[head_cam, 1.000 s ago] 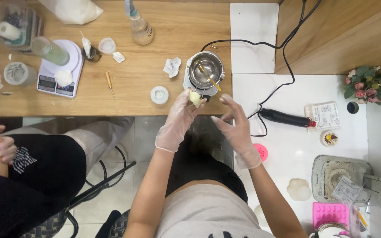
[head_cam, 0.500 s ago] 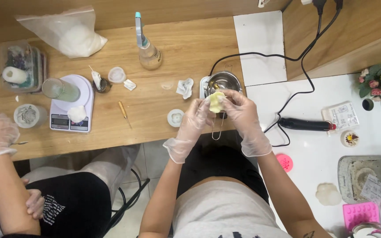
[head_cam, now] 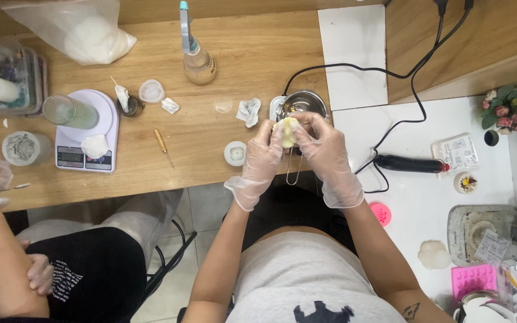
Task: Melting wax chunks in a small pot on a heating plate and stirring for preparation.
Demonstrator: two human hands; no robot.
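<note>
Wooden bench [head_cam: 222,54]: left hand [head_cam: 262,158], right hand [head_cam: 324,149] pinch upright yellowish lump [head_cam: 288,131].

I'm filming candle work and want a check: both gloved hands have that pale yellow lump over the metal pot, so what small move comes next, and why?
Probably lower the lump toward the pot: both hands, left and right, pinch it just in front of the pot's rim.

I see a small craft workshop: a digital scale [head_cam: 85,130] at nine o'clock, a metal melting pot [head_cam: 304,103] at twelve, pink silicone mould [head_cam: 473,280] at four.
</note>
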